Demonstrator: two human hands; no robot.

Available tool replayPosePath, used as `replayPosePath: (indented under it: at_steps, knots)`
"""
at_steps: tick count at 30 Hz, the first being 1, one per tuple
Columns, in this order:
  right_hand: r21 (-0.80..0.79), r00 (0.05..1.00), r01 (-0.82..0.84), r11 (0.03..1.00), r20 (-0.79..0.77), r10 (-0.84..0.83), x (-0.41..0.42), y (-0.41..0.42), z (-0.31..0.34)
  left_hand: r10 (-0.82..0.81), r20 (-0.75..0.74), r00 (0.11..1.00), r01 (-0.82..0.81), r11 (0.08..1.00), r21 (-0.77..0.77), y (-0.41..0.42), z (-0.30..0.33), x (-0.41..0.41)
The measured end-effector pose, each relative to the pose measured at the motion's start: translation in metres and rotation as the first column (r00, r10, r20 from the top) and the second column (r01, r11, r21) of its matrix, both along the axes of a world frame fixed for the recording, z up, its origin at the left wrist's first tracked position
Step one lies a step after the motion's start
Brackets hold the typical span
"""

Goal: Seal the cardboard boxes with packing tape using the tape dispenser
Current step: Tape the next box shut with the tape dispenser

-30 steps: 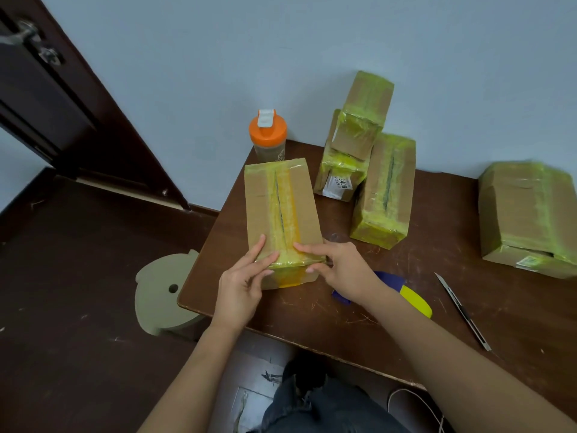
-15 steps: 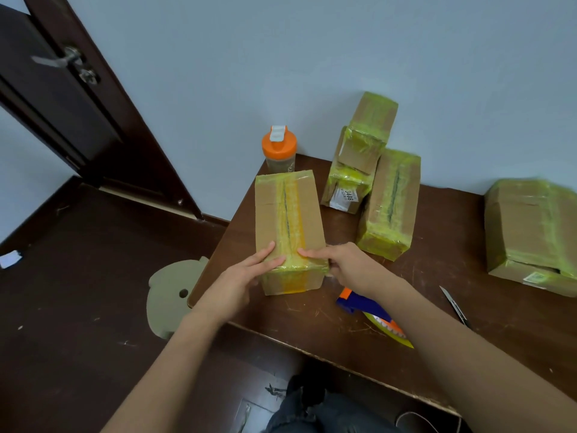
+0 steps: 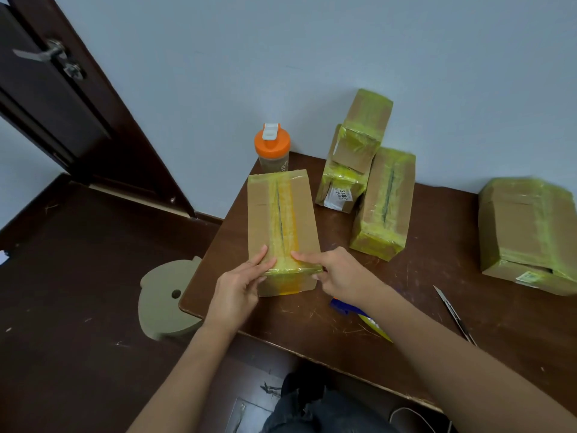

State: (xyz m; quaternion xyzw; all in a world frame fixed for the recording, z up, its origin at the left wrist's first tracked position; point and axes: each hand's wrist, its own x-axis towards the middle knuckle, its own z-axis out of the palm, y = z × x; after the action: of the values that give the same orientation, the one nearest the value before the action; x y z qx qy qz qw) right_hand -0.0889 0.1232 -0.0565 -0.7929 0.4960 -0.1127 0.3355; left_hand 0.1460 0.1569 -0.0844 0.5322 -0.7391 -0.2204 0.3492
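At frame center, the cardboard box (image 3: 282, 226) has yellow tape along its seam; left hand (image 3: 239, 287) and right hand (image 3: 338, 273) press flat, unclenched fingers on its near edge.

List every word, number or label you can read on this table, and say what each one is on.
"3408": white label on the lower box of the stack by the wall; its smaller print is too blurred to read.
Label on the big box at the right: too small to read.
Print on the orange-lidded bottle: too blurred to read.
Blue and yellow tape dispenser: markings unreadable.
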Motion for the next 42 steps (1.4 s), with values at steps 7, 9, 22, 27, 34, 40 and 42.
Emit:
replayPosePath:
  at_steps: [7,9,22,27,34,40,42]
  knots:
    - [-0.015,0.997,0.067,0.998,-0.046,-0.067,0.006,0.000,-0.011,-0.012,-0.021,1.000,0.011,1.000,-0.017,-0.003,0.004,0.001]
    - [-0.020,0.994,0.105,0.994,-0.021,-0.105,0.009,0.004,-0.011,0.000,-0.037,0.999,0.000,1.000,-0.014,-0.005,0.003,-0.002]
    - [0.121,0.973,-0.104,0.987,-0.193,0.126,0.030,0.023,0.035,-0.068,0.055,0.996,0.050,0.958,0.281,-0.017,0.038,0.027]
    - [-0.260,0.990,0.044,0.965,-0.117,-0.077,0.035,0.020,0.049,0.244,0.228,0.942,-0.296,0.927,0.231,-0.004,0.058,0.016]
    - [-0.130,0.966,0.110,0.985,-0.220,-0.137,0.013,0.001,0.031,0.528,0.145,0.837,-0.499,0.626,0.600,0.020,0.051,-0.045]
    - [-0.027,0.893,0.422,0.906,-0.163,-0.420,-0.009,-0.014,0.034,0.576,0.112,0.810,-0.548,0.674,0.496,-0.004,0.050,0.002]
    - [0.052,0.902,0.426,0.903,-0.098,-0.420,-0.004,-0.012,0.031,0.548,0.047,0.835,-0.502,0.724,0.474,-0.004,0.048,0.008]
